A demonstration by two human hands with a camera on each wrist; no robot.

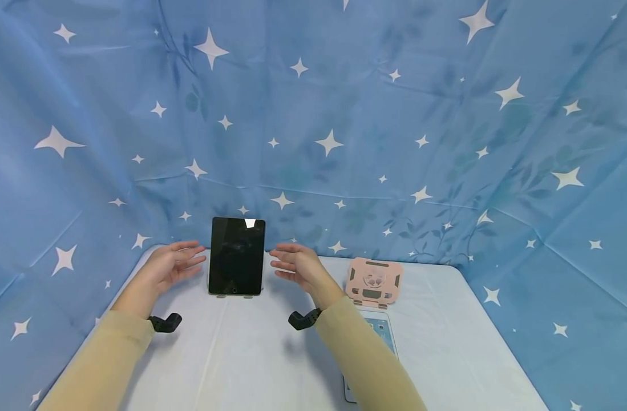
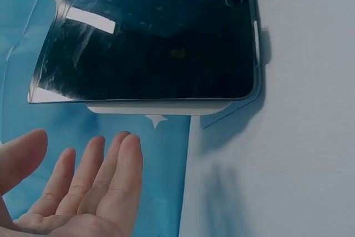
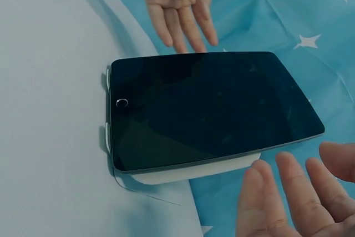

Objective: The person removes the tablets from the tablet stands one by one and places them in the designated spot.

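A black-fronted tablet [image 1: 237,257] stands upright on a light stand [image 3: 166,177] at the back of the table, its screen dark. The stand's small lower lips hold its bottom edge, and the rest of the stand is mostly hidden behind it. My left hand [image 1: 173,266] is held off the tablet's left side, fingers extended toward it. On the other side my right hand [image 1: 302,266] faces it in the same way, fingers relaxed and apart from the edge. In both wrist views a gap shows between fingertips and tablet.
Right of the hands, a pink folding stand [image 1: 375,281] with a cartoon cut-out sits on the white table [image 1: 447,342]. A white tablet [image 1: 382,328] with a lit screen lies flat before it, partly covered by my right sleeve. A blue starry curtain [image 1: 313,114] hangs behind.
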